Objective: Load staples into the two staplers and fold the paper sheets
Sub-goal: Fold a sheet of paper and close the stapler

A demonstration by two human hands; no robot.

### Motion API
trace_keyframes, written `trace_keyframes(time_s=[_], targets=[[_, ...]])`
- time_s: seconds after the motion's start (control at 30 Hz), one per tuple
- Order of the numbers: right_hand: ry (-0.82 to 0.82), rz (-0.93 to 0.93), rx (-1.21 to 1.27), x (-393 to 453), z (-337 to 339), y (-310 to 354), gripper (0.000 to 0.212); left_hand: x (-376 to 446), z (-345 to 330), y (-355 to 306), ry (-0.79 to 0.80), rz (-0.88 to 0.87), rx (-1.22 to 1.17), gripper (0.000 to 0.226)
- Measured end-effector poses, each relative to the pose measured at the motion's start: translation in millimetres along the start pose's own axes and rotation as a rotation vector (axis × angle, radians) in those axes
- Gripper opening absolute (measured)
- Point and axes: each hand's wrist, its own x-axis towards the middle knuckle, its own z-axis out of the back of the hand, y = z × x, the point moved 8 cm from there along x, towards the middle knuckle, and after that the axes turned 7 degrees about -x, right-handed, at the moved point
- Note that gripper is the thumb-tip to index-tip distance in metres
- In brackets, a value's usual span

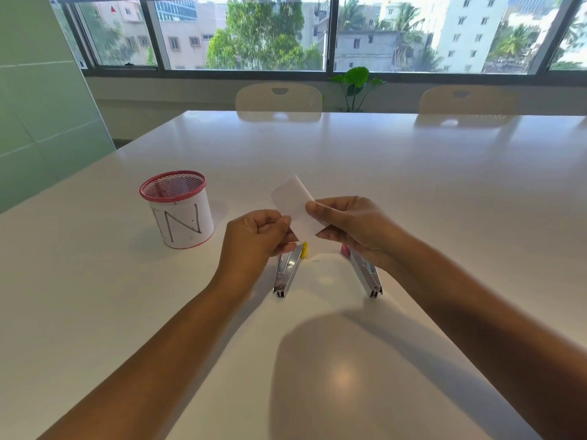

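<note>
Paper (293, 204) pinched by L hand (254, 239) & R hand (352, 227), above two staplers (287, 271).

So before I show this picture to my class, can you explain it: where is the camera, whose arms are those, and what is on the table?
The camera sits on a person's head, looking down at their own bare hands. The left hand and right hand together pinch a small white paper above a white table. Under the hands lie two metal staplers, one with a yellow end, one with a pink end. To the left stands a red-rimmed cup.
</note>
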Motion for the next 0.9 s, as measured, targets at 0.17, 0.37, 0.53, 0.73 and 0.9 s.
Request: trace_keyframes(time_s=[0.17, 0.37, 0.53, 0.73, 0.9], targets=[[0.004, -0.022, 0.062, 0.9, 1.1, -4.2, 0.018, -2.5, -4.9, 0.8, 0.005, 0.005, -0.039, 0.014], [-0.022, -0.011, -0.017, 1.4, 4.0, -3.3, 0.009, 0.8, -2.8, 5.6, 0.001, 0.051, -0.044, 0.012], [-0.072, 0.116, -0.390, -3.4, 1.3, 10.6, 0.010, 8.2, 7.2, 0.6, -0.006, 0.024, -0.057, 0.031], [-0.170, 0.498, -0.948, -26.7, -19.9, 42.4, 0.009, 3.5, -4.4, -17.9, 0.117, -0.182, 0.330, 0.019], [-0.146, 0.569, -1.073, -35.8, -26.1, 53.9, 0.011, -7.7, -10.7, -37.0, 0.152, -0.474, 0.613, 0.015]])
